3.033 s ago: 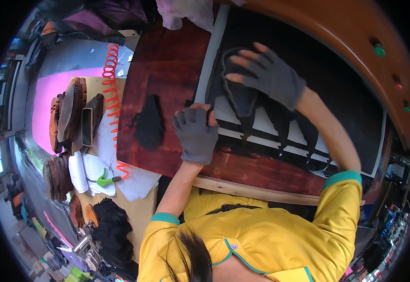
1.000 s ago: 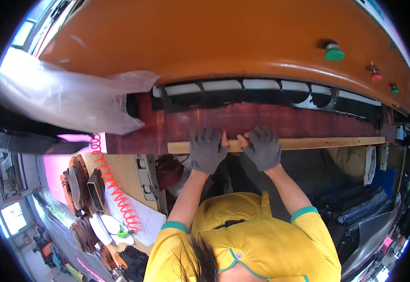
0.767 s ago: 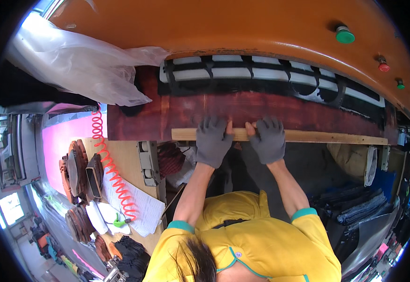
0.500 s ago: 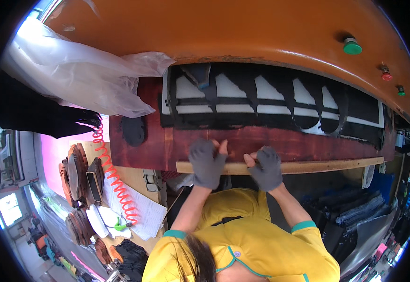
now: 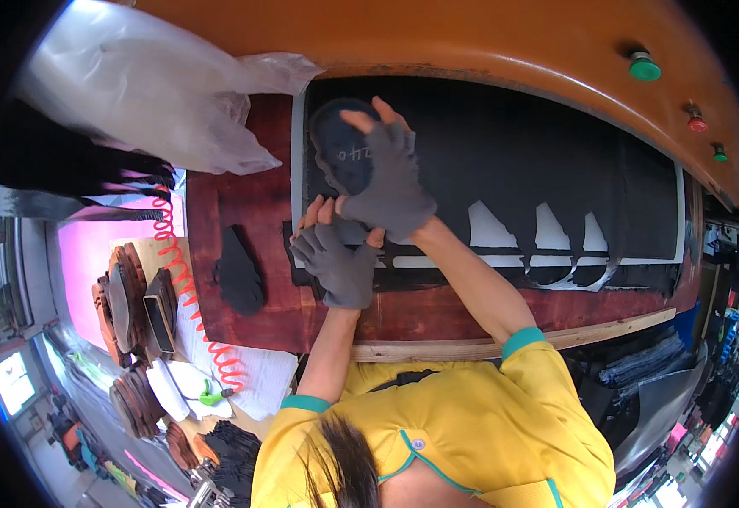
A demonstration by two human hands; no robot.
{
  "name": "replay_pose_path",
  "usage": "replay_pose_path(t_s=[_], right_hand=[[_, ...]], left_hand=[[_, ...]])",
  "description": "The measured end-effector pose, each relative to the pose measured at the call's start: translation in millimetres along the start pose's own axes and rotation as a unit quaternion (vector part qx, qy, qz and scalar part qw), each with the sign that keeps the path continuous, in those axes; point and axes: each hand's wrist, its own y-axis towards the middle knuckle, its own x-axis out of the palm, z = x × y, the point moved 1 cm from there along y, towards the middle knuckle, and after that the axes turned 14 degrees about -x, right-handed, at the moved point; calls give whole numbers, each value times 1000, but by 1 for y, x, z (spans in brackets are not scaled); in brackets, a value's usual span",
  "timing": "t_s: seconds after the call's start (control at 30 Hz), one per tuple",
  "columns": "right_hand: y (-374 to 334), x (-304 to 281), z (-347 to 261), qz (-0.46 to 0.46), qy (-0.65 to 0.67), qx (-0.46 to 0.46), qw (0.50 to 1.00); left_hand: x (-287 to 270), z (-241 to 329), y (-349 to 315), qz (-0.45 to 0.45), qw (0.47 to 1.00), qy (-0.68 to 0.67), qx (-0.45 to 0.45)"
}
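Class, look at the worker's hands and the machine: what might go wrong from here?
1. A pinch is possible if the machine moves: the right hand is over the sole-shaped die and the left hand near its lower end, with the orange machine housing just beyond.
2. The die lies near the left edge of the black sheet; a slight shift might run it off the material.

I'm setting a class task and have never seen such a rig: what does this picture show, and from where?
No robot here: a head-worn fisheye camera looks down, so straight edges bend. The wearer's own right hand and left hand have grey fingerless gloves. The right lies over a dark, rounded form; the left is near its lower end. Whether either grips is unclear. Beneath, a black sheet with cut-outs lies on a dark red board beside a loose black piece.
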Motion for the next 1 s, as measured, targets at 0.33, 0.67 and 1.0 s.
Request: replay_pose_path(t_s=[0.33,0.67,1.0], right_hand=[[-40,-78,19,117,289,83,947],[-105,-68,-1,18,-258,-70,963],[-58,-64,49,41,-188,-32,981]], left_hand=[[-17,12,-16,27,999,-18,9],[4,22,-17,-61,991,16,116],[46,34,35,-34,990,26,136]])
